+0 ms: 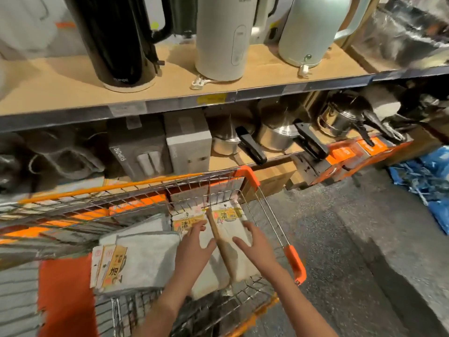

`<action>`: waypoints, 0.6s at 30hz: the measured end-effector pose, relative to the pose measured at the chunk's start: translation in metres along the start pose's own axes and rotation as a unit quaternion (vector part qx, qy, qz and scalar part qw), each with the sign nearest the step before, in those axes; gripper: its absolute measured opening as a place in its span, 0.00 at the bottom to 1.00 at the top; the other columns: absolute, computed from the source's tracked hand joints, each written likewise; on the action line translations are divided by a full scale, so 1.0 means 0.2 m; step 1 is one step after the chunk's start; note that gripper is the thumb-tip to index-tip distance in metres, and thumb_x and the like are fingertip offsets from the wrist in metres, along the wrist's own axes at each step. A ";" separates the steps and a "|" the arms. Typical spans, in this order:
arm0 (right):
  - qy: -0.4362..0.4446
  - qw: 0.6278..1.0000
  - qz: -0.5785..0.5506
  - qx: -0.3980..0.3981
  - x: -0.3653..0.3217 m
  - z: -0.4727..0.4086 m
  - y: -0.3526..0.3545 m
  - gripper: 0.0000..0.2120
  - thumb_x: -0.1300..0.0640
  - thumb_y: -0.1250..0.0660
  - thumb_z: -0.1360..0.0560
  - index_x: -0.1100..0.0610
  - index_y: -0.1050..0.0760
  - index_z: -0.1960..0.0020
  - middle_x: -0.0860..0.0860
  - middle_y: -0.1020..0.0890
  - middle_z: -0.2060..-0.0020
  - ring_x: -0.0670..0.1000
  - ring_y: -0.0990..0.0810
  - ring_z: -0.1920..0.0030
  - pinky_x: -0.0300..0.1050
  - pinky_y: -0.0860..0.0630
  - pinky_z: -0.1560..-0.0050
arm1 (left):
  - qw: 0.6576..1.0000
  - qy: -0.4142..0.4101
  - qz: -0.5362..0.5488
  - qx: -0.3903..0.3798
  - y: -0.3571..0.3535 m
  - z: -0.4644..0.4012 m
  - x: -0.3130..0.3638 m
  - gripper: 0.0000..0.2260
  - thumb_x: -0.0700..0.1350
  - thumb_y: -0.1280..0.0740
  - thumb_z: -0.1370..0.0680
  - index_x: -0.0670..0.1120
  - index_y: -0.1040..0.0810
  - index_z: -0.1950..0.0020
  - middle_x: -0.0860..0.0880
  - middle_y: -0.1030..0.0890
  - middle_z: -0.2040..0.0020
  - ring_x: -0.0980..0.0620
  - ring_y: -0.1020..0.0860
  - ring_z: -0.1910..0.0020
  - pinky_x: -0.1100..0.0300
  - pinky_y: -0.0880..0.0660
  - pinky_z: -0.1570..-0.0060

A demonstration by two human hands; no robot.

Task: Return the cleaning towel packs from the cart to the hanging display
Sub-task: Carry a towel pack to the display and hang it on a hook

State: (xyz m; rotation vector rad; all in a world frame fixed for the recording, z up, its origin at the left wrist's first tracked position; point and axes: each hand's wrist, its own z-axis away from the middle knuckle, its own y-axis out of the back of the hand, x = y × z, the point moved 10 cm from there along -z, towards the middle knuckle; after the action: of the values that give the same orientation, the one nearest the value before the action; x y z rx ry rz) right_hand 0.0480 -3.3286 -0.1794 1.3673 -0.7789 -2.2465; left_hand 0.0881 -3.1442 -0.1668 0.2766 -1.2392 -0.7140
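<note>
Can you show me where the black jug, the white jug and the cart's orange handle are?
black jug [116,37], head view, middle of its body
white jug [222,37], head view, middle of its body
orange handle [295,263], head view, middle of the grip

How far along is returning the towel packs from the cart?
Nothing looks returned yet: no hanging display is in view, only shelves of kettles and pots. In hand: the left hand and right hand rest on two towel packs in the cart, fingers spread, not yet gripping. Left: those two plus another towel pack lying beside them.
</note>
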 end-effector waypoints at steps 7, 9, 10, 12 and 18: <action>0.001 0.999 -0.029 -0.043 0.27 -0.40 -0.07 0.26 0.49 0.34 0.25 0.53 0.37 0.31 0.48 0.29 0.39 0.50 0.31 0.36 0.39 0.36 0.47 | 0.992 0.094 0.068 0.040 -0.34 -0.30 -0.12 0.24 0.46 0.31 0.24 0.51 0.33 0.30 0.50 0.25 0.37 0.48 0.28 0.37 0.60 0.31 0.48; -0.013 0.997 -0.057 -0.059 0.33 -0.51 -0.11 0.28 0.51 0.32 0.25 0.54 0.39 0.29 0.47 0.30 0.39 0.48 0.31 0.36 0.37 0.37 0.45 | 0.988 0.107 0.091 0.057 -0.41 -0.38 -0.15 0.25 0.42 0.29 0.25 0.46 0.32 0.30 0.46 0.25 0.37 0.46 0.27 0.37 0.57 0.29 0.44; -0.021 0.995 -0.078 -0.067 0.36 -0.57 -0.15 0.30 0.52 0.32 0.26 0.54 0.40 0.28 0.46 0.30 0.40 0.46 0.32 0.37 0.37 0.36 0.44 | 0.986 0.118 0.103 0.063 -0.45 -0.41 -0.17 0.26 0.40 0.29 0.26 0.44 0.32 0.29 0.45 0.26 0.36 0.45 0.28 0.36 0.55 0.28 0.41; -0.034 0.990 -0.120 -0.072 0.40 -0.67 -0.22 0.31 0.53 0.31 0.26 0.53 0.41 0.28 0.45 0.31 0.40 0.46 0.32 0.37 0.38 0.36 0.41 | 0.977 0.134 0.144 0.076 -0.52 -0.47 -0.21 0.28 0.38 0.29 0.26 0.42 0.34 0.28 0.44 0.29 0.32 0.46 0.31 0.32 0.51 0.31 0.35; -0.037 0.983 -0.176 -0.044 0.51 -0.83 -0.38 0.26 0.57 0.30 0.27 0.53 0.34 0.32 0.51 0.26 0.36 0.50 0.29 0.34 0.50 0.33 0.32 | 0.968 0.143 0.184 0.096 -0.63 -0.60 -0.36 0.28 0.40 0.32 0.23 0.49 0.37 0.25 0.52 0.31 0.29 0.56 0.33 0.32 0.61 0.34 0.36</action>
State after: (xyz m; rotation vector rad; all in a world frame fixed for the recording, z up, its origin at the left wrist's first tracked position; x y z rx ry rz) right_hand 0.1472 -3.3722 -0.3566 1.4805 -0.4821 -2.5786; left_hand 0.1452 -3.2162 -0.3304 0.2863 -1.0440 -0.2234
